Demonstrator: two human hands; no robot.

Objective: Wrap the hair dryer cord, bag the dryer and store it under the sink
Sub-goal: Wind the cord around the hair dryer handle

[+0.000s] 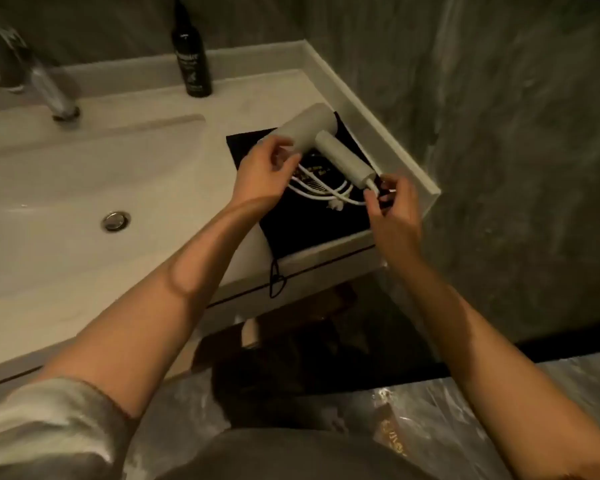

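Observation:
A white hair dryer (321,138) lies on a black cloth bag (309,220) at the right end of the vanity counter. Its white cord (321,190) is gathered in loops beside the handle, over the bag. My left hand (264,171) pinches the cord loops at the dryer's barrel end. My right hand (392,206) holds the cord where it leaves the handle's foot, together with a small dark strap. The bag's black drawstring (276,280) hangs over the counter's front edge.
A white sink basin (84,188) with a metal drain (115,220) fills the left. A chrome tap (45,84) and a black bottle (191,60) stand at the back. Grey stone wall lies right. Below the counter is a dark open space.

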